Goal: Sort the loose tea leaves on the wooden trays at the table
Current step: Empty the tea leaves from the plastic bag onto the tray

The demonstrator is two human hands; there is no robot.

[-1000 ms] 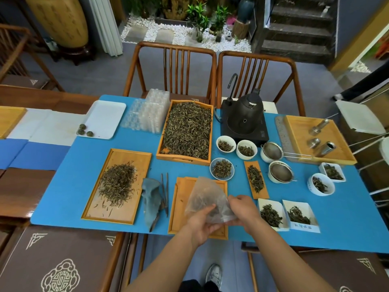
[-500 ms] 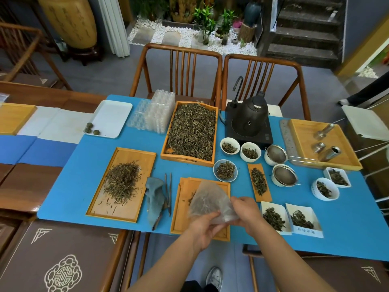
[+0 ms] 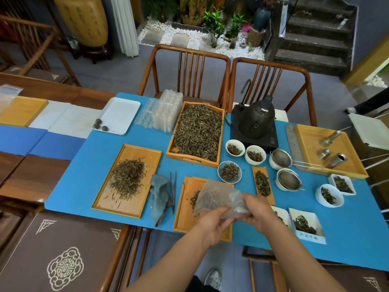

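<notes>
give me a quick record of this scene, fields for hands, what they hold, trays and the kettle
left hand: left hand pinches the near edge of a clear plastic bag
right hand: right hand grips the bag's right end
bag: tilted over the near tray, some leaves on that tray
left tray: left tray holds a loose leaf pile
far tray: far tray is full of leaves
kettle: black kettle on its base, right of the far tray

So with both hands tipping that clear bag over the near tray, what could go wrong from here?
1. The plastic bag, held by the left hand and right hand, seems to be shedding tea leaves onto the near tray; a fast dump could scatter them onto the blue mat.
2. The narrow tea board lies close to the right hand; a nudge might spill it.
</notes>
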